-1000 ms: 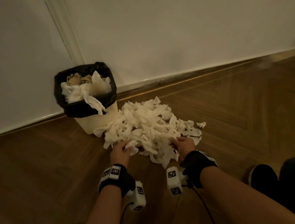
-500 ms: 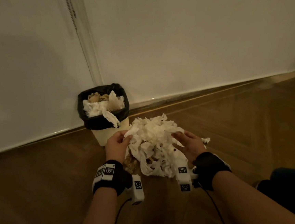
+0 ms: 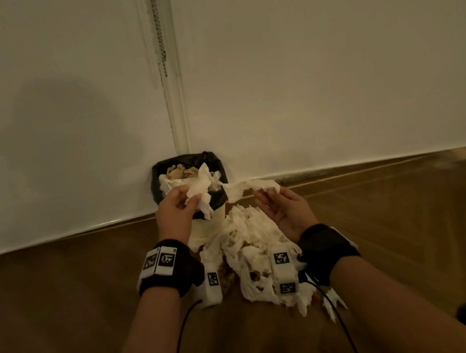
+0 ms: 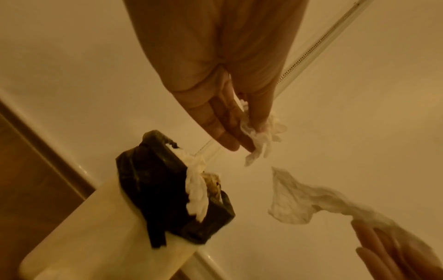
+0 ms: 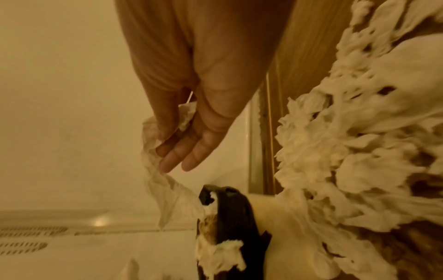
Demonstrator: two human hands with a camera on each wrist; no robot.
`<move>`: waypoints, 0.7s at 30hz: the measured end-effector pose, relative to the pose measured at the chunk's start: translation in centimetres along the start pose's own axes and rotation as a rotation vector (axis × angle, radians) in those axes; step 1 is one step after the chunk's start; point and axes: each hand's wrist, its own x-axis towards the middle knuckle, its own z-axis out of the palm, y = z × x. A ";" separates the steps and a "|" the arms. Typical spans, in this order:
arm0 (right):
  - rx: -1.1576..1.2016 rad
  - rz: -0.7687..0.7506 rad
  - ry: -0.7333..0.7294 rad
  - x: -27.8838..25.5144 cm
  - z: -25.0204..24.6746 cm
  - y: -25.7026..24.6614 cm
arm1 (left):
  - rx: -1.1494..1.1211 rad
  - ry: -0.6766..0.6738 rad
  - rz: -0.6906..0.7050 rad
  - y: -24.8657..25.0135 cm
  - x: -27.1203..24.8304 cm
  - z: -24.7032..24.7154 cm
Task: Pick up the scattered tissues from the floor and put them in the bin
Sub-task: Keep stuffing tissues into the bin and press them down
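The left hand (image 3: pixel 176 213) pinches a crumpled tissue wad (image 3: pixel 200 191) between thumb and fingertips, right over the front of the bin's mouth. The right hand (image 3: pixel 287 212) lies palm up with its fingers nearly straight, and a long tissue strip (image 3: pixel 251 186) is draped over its fingertips, stretching toward the bin; the right wrist view shows the thumb pressing the strip against the fingers, so it reads as a light pinch.

Going by size, the wooden floor (image 3: pixel 400 232) carries everything. On it the tissue pile (image 3: pixel 249 248) lies between the two forearms, its far edge touching the foot of the bin, so most of the task looks undone. The bin (image 3: pixel 189 177), cream with a black liner folded over its rim, stands against the white wall (image 3: pixel 315 70) and is already heaped; tissue hangs over its near rim.

To do this drop well, I would carry both hands fully over the opening before letting go, since the strip's free end hangs just short of the rim and could slide down outside. Release the wad first, then lower the strip end-first so it coils in. The bin looks nearly full, so press the load down with a flat palm before the next handful, and steady the light bin against the wall while pressing.
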 end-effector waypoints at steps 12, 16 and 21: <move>-1.437 -0.241 0.179 9.9 8.7 3.5 | 0.704 0.036 0.142 -0.2 6.3 -0.6; -1.915 -0.224 -0.164 11.5 9.8 5.9 | 0.896 -0.199 0.104 -2.7 5.5 0.5; -2.040 -0.083 -0.377 13.5 9.3 8.3 | 0.977 -0.396 0.116 -3.3 6.1 0.8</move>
